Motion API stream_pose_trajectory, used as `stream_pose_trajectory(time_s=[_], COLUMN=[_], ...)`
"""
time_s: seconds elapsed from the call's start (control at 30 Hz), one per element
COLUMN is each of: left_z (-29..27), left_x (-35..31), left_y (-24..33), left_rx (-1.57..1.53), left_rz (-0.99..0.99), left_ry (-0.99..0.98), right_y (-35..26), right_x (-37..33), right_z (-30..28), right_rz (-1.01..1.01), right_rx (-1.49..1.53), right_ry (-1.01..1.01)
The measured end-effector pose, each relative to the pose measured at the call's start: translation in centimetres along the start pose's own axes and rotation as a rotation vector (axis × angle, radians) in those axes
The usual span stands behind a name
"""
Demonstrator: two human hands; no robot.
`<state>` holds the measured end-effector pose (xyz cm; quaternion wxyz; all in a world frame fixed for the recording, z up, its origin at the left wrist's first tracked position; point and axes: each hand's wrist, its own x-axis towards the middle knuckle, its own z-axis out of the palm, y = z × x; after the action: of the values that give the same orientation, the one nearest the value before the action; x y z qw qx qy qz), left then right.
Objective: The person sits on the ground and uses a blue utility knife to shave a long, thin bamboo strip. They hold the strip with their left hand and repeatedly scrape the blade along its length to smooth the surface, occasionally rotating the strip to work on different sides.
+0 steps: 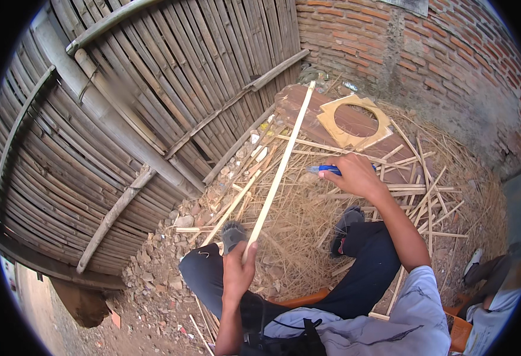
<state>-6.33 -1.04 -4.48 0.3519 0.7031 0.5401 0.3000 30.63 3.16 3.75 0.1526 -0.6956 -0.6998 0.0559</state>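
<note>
From here, the tall slatted bamboo fence stands on the seated person's left, the rough brick wall ahead and round to the right. A long flat wooden strip runs forward from the left hand; right of it, the right hand holds a slim-handled cutter. Beyond, a flat board with a round hole lies on a broad panel. Loose straw covers the ground between the feet.

Free air between hands, bamboo wall blocking left
</note>
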Motion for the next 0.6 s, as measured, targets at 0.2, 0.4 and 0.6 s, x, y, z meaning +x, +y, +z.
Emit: stream_pose_trajectory(time_s=[0.2,0.4,0.6], left_z=[0.9,0.3,0.0], left_x=[-0.4,-0.4,-0.1], left_y=[0.7,3.9,3.9], left_rx=[-0.504,-0.699,-0.73], left_rz=[-0.044,-0.059,-0.016], left_ry=[-0.177,-0.229,-0.264], right_y=[-3.4,-7.7,-8.2], right_x=[-0.6,-3.1,-3.4], right_z=[0.7,1.4,1.0], right_rz=[-0.176,-0.241,-0.315], right_rx=[0.346,0.358,0.464], right_ry=[0.26,0.368,0.438])
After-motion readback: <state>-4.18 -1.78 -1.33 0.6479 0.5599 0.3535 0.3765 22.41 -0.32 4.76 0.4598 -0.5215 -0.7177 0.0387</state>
